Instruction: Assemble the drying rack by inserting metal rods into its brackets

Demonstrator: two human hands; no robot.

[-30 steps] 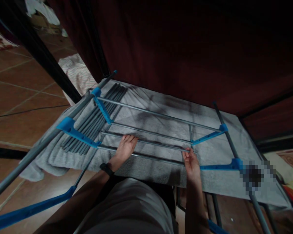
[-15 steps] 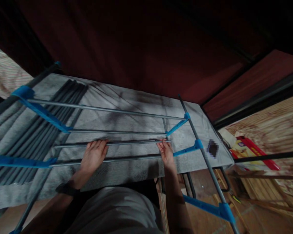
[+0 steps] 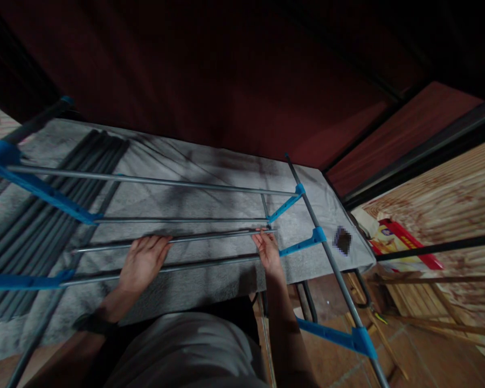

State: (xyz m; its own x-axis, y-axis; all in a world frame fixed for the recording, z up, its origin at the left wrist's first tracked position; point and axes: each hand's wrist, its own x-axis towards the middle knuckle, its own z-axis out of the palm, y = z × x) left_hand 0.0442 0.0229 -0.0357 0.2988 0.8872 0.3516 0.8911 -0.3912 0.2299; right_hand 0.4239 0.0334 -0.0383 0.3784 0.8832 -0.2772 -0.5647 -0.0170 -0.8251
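My left hand [image 3: 144, 263] is closed over a thin grey metal rod [image 3: 210, 237], left of its middle. Near the rod's right end, my right hand [image 3: 268, 250] pinches it between thumb and fingers. Both ends of this rod are free. It lies across the inside of a rack frame of grey tubes and blue plastic brackets. One fixed crossbar [image 3: 214, 264] runs below it, toward me; another crossbar [image 3: 186, 220] runs beyond it. Right of my right hand is a blue bracket [image 3: 301, 247] on an upright tube [image 3: 331, 258].
Several grey tubes [image 3: 81, 183] lie bundled on the left of the grey cloth-covered table [image 3: 226, 161]. A blue bracket [image 3: 48, 194] spans the frame's left side. Beyond the table's right edge are a red and yellow package [image 3: 404, 245] and wooden slats [image 3: 412, 302].
The view has turned slightly right, so the rack and table sit farther left. Both hands keep their hold on the rod, which tilts a little more, left end lower in the picture.
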